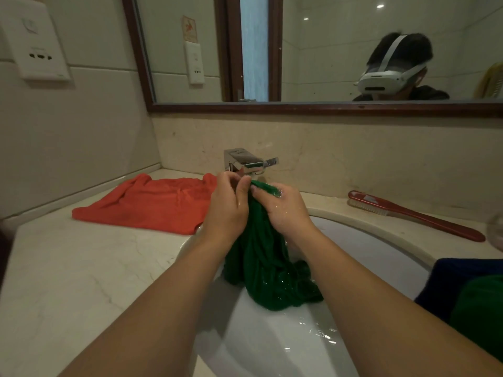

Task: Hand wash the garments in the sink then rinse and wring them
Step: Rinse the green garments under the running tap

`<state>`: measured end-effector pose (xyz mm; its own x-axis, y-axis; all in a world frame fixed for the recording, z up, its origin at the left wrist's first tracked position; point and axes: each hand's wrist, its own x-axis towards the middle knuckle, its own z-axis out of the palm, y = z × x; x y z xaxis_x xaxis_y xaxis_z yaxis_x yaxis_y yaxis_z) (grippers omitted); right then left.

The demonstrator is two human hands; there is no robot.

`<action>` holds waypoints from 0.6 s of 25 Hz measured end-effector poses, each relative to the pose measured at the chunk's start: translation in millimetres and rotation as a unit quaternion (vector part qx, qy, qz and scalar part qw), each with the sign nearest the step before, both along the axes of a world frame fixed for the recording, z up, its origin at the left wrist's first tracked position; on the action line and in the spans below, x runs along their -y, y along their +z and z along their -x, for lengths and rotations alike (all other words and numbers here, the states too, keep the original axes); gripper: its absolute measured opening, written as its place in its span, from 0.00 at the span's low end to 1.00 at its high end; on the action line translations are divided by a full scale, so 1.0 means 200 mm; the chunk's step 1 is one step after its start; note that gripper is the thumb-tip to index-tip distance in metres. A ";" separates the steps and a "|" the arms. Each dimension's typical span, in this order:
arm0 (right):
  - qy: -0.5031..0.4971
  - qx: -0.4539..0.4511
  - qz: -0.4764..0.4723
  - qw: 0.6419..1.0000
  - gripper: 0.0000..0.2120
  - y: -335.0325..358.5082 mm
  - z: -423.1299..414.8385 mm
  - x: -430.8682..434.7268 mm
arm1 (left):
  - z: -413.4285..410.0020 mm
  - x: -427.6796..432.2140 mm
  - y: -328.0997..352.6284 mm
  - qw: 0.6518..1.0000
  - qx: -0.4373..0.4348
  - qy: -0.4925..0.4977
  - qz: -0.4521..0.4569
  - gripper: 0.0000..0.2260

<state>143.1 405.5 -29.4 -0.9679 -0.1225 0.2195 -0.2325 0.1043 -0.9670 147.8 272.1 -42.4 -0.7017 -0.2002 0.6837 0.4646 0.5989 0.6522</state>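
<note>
A wet dark green garment [261,257] hangs bunched over the white sink [367,240], its lower end resting in the basin. My left hand [228,205] and my right hand [285,208] both grip its top end just below the chrome tap [245,161]. The two hands press together, fingers closed on the cloth, with droplets on my right hand. An orange garment [152,202] lies flat on the marble counter [68,268] left of the sink.
A red-handled scrub brush [413,213] lies on the counter at the right. Dark blue and green cloths [468,295] sit at the sink's right edge. A mirror [326,50] hangs above the backsplash; a wall socket [38,50] is at the upper left.
</note>
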 end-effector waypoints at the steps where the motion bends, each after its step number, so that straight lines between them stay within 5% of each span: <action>1: -0.003 0.003 0.006 1.000 0.09 0.00 0.00 0.00 | 0.01 0.00 0.00 1.000 0.016 0.003 -0.011 0.09; 7: -0.018 0.028 0.062 0.997 0.07 0.00 0.01 -0.02 | 0.01 0.00 -0.04 0.995 0.095 -0.025 0.008 0.16; 15: -0.050 0.004 0.161 0.986 0.06 0.00 0.06 -0.02 | 0.04 -0.04 -0.11 0.960 0.226 -0.157 -0.048 0.39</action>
